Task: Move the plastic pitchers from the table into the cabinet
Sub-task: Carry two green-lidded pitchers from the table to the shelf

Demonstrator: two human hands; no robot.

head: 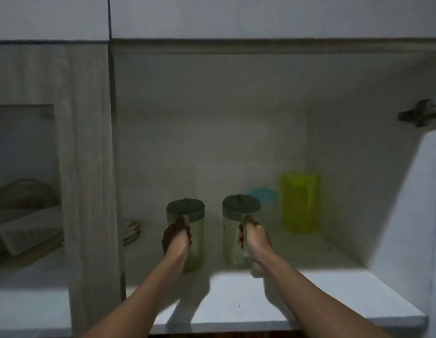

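Both arms reach into an open cabinet (334, 98), each hand gripping a pitcher by its handle. The left hand (176, 236) is wrapped around the handle of the left pitcher (193, 230), a clear, pale green vessel with a dark round lid. The right hand (254, 236) is clenched on the handle of the right pitcher (233, 232), which looks the same: clear body, dark lid. Both pitchers stand upright, side by side but apart, well inside the cabinet over its white shelf (309, 296). Whether their bases rest on the shelf or hang just above it cannot be told, since the picture is dim and blurred there.

Behind the right pitcher, toward the back right corner, stands a yellow-green container (300, 203), upright and close to the side wall. Between it and the right pitcher, further back, a light blue lid (263, 193) shows partly. To the left of the left pitcher, near the cabinet's left wall, lies a small stack of flat items (131, 230). A hinge (418, 113) sits at the upper right, where the open door (427, 191) hangs. In the neighbouring compartment on the left, a white tray (29, 228) is visible.
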